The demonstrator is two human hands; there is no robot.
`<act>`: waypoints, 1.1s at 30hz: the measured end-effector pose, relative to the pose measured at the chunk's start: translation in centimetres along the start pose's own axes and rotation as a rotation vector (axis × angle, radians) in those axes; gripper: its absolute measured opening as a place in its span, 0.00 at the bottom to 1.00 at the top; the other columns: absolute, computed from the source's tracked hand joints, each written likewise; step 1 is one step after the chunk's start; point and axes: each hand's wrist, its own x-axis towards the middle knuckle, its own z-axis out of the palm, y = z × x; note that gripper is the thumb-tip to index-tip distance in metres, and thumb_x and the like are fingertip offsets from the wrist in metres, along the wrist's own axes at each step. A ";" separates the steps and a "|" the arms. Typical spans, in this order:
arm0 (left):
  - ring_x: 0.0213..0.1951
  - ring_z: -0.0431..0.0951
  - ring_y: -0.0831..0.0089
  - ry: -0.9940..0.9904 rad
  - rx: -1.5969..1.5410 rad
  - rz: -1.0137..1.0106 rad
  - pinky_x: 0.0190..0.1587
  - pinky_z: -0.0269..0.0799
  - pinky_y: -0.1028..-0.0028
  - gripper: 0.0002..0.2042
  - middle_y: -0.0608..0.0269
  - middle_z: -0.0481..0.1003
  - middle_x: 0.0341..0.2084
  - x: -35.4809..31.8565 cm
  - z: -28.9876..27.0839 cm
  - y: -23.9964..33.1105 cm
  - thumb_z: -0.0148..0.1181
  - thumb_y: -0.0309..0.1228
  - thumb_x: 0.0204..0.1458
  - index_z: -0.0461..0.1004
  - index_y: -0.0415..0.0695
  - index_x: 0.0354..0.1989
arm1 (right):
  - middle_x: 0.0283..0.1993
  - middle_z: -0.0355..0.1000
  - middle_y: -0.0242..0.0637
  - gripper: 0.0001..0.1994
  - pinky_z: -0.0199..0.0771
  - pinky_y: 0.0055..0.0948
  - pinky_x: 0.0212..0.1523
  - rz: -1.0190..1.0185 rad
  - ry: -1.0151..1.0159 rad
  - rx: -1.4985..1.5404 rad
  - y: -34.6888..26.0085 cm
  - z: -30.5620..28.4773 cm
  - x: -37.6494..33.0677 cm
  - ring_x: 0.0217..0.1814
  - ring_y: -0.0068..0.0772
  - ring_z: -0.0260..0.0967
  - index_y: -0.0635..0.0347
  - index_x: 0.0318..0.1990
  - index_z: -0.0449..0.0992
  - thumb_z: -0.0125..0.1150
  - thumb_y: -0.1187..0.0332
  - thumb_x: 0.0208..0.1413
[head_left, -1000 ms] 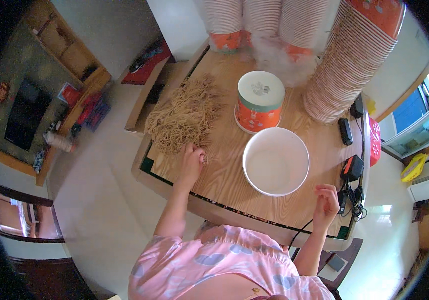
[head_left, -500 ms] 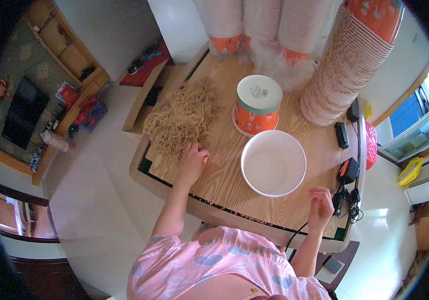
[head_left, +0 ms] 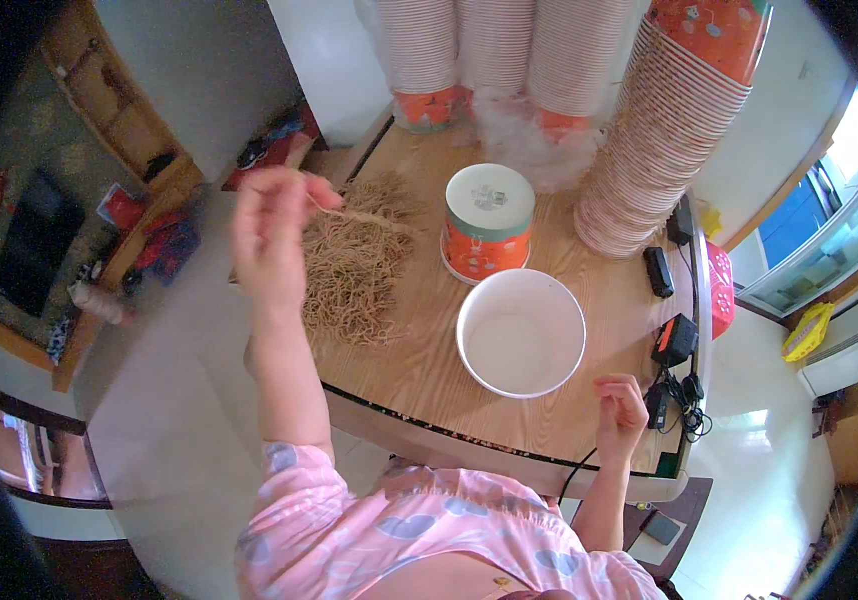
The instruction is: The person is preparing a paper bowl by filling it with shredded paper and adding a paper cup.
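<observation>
The left hand (head_left: 271, 235) has risen off the noodle pile (head_left: 354, 262), its grip pinching strands, the empty white bowl (head_left: 520, 333) to its right, so a portion is coming away.

left hand (head_left: 271, 238) kinda motion-blurred so the grip on the noodle strands (head_left: 354, 215) is hard to make out, cup stacks (head_left: 509, 55) chopped off by the top edge, surface (head_left: 419, 370) near edge partly behind the forearm, small black gadgets (head_left: 671, 345) too tiny to tell

Bright daylight from the right window (head_left: 799, 215); fisheye edges bend darkly.
</observation>
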 end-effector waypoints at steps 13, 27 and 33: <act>0.23 0.64 0.89 0.049 0.157 -0.058 0.23 0.55 0.87 0.04 0.75 0.72 0.23 1.0 -3.1 -0.4 0.58 0.29 0.51 0.75 0.44 0.33 | 0.34 0.70 0.43 0.08 0.69 0.26 0.37 0.019 0.027 0.009 -1.2 -0.2 -0.1 0.37 0.34 0.69 0.67 0.26 0.71 0.53 0.71 0.53; 0.27 0.70 0.86 -0.179 0.363 -0.325 0.31 0.64 0.84 0.04 0.72 0.74 0.24 -1.2 -0.6 -1.9 0.61 0.27 0.49 0.77 0.40 0.30 | 0.35 0.72 0.43 0.03 0.70 0.32 0.40 -0.151 -0.177 0.009 -7.2 3.2 3.6 0.38 0.38 0.71 0.65 0.30 0.74 0.55 0.79 0.47; 0.25 0.68 0.86 -0.399 0.365 -0.315 0.28 0.62 0.84 0.03 0.72 0.73 0.23 -3.8 1.0 -3.0 0.61 0.24 0.47 0.77 0.40 0.30 | 0.42 0.68 0.45 0.15 0.72 0.34 0.38 -0.493 -0.374 -0.094 -13.2 10.8 11.8 0.37 0.47 0.70 0.59 0.45 0.72 0.60 0.74 0.47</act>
